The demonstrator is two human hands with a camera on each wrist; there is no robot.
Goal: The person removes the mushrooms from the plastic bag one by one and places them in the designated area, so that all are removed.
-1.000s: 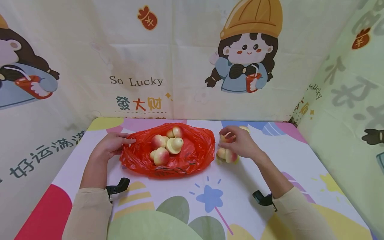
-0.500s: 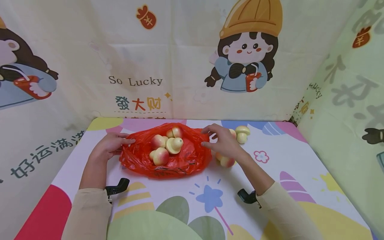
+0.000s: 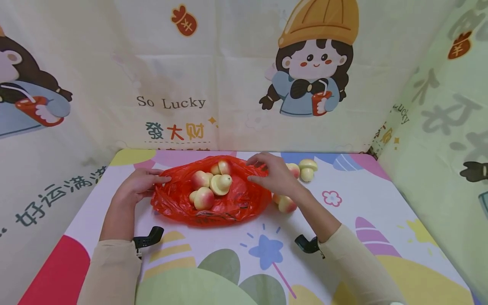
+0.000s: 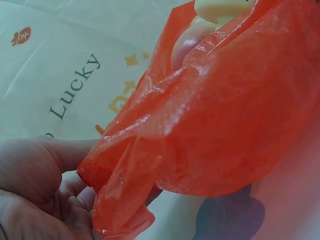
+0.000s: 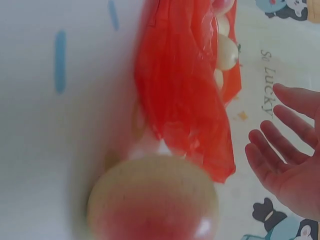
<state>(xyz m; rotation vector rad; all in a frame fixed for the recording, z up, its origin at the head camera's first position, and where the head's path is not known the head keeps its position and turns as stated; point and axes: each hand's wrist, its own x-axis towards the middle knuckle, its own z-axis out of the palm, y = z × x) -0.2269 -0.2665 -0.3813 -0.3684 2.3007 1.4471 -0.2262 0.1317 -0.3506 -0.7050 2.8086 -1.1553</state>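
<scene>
A red plastic bag [image 3: 236, 214] lies open-mouthed on the table, with several toy mushrooms [image 3: 203, 198] in pale yellow and pink inside it. My left hand [image 3: 138, 186] grips the bag's left rim; in the left wrist view its thumb [image 4: 70, 154] lies on the near side of the film and the other fingers go behind. Over the bag's right rim hovers my right hand [image 3: 275, 174], empty. The right wrist view has its fingers [image 5: 267, 150] spread and loosely bent, apart from the film.
Just right of the bag are more toy mushrooms: a pale one [image 3: 307, 170] at the back, a pinkish one [image 3: 292, 169] partly behind my right hand, and another [image 3: 286, 205] nearer. A printed cloth wall [image 3: 236, 84] closes off the table's [image 3: 225, 237] far side.
My right hand has moved left from the loose mushrooms to the bag's right rim, uncovering the pale mushroom at the back. The left hand keeps its grip on the bag.
</scene>
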